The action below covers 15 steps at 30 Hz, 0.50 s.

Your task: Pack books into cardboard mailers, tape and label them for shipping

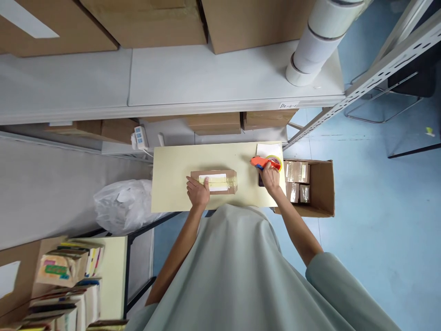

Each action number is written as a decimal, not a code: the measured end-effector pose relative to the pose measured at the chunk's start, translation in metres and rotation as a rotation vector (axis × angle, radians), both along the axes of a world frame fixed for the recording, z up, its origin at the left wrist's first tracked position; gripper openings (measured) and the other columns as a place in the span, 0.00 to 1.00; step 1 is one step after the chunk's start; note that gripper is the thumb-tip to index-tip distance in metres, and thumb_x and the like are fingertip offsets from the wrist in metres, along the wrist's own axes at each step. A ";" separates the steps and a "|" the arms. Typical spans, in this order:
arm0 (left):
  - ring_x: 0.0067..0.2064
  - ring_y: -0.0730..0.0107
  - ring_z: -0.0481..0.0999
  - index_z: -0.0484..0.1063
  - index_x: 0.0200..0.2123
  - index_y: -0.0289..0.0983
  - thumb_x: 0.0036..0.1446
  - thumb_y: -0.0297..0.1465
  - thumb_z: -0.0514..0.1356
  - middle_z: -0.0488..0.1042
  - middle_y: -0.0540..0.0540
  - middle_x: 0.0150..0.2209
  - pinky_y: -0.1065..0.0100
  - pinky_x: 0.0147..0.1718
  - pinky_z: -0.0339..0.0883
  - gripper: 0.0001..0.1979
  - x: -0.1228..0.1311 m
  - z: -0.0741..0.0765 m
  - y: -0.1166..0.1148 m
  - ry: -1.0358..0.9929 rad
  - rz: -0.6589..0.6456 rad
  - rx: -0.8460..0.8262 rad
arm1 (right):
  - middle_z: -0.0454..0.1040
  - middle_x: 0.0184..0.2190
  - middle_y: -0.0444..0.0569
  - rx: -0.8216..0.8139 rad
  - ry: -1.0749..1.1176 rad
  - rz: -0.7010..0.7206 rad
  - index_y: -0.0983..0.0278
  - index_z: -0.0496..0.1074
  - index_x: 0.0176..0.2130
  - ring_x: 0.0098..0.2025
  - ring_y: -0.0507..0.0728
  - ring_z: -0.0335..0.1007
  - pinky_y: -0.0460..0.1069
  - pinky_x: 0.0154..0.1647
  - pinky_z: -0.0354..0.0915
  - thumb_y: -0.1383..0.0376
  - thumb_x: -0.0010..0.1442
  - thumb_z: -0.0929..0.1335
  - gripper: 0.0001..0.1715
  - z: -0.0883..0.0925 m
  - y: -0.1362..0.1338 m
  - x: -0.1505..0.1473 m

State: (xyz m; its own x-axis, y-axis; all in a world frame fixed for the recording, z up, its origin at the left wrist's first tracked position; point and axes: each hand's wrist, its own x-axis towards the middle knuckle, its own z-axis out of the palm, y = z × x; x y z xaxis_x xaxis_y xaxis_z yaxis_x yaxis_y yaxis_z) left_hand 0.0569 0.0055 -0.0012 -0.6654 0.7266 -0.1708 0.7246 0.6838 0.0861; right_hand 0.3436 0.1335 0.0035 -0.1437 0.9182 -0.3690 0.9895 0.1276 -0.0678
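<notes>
Grey-green shirt (237,271) up close; I make the shelf tag (288,105) out as D2-4-1. My left hand (199,191) lies spread on the box (230,182) on the table (175,161), thumb over its unreadable label (217,181); my right hand (270,178), arm outstretched, grips the tape gun (260,162).

Left grip (199,191) spread against left end of small carton (230,179), thumb on white label (216,180); carton flat on pale yellow tabletop (172,161). Right grip (270,177) curled on orange tape dispenser (260,162) near tabletop's right end, white paper (268,149) just beyond. Right of tabletop: open-topped box (322,191), taped packages (298,172) inside. Shelf (206,78) beyond bears large cartons (148,25), white rolls (319,43). Plastic bag (126,204) left.
</notes>
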 end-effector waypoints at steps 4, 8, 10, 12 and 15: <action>0.64 0.32 0.73 0.45 0.77 0.11 0.76 0.56 0.43 0.69 0.12 0.62 0.45 0.61 0.73 0.51 0.000 0.001 0.000 -0.047 0.015 0.029 | 0.83 0.46 0.71 -0.016 0.012 0.025 0.75 0.61 0.57 0.52 0.67 0.83 0.53 0.56 0.66 0.53 0.81 0.62 0.25 -0.012 0.010 0.013; 0.65 0.30 0.72 0.44 0.76 0.09 0.77 0.54 0.43 0.67 0.09 0.63 0.43 0.62 0.71 0.51 0.000 0.004 0.001 -0.083 0.013 0.022 | 0.82 0.49 0.73 -0.020 0.016 0.067 0.75 0.61 0.58 0.55 0.66 0.82 0.53 0.58 0.65 0.55 0.80 0.64 0.24 -0.018 0.006 0.012; 0.65 0.30 0.72 0.44 0.76 0.09 0.76 0.54 0.43 0.67 0.09 0.64 0.44 0.62 0.71 0.51 -0.001 0.005 0.000 -0.096 0.014 0.031 | 0.83 0.49 0.72 -0.040 0.005 0.075 0.75 0.62 0.58 0.54 0.65 0.82 0.52 0.57 0.65 0.57 0.79 0.65 0.22 -0.020 0.002 0.010; 0.65 0.31 0.72 0.43 0.77 0.10 0.76 0.54 0.43 0.67 0.09 0.64 0.44 0.62 0.71 0.51 -0.003 0.005 0.000 -0.111 0.012 0.042 | 0.83 0.48 0.72 -0.064 -0.008 0.062 0.75 0.62 0.58 0.54 0.65 0.82 0.52 0.55 0.66 0.58 0.79 0.66 0.22 -0.022 -0.001 0.009; 0.65 0.30 0.72 0.43 0.76 0.09 0.76 0.54 0.44 0.67 0.09 0.64 0.44 0.62 0.71 0.51 -0.005 0.004 -0.001 -0.142 -0.001 0.049 | 0.83 0.49 0.72 -0.078 -0.017 0.014 0.75 0.63 0.59 0.55 0.65 0.82 0.52 0.52 0.68 0.58 0.79 0.66 0.22 -0.023 -0.004 0.009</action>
State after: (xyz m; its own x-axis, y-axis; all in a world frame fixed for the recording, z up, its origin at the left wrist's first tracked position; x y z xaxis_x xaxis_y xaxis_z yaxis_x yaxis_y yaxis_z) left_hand 0.0521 0.0049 0.0030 -0.6366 0.7369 -0.2275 0.7033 0.6757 0.2207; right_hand 0.3528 0.1292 -0.0198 -0.1493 0.8846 -0.4418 0.9888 0.1363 -0.0611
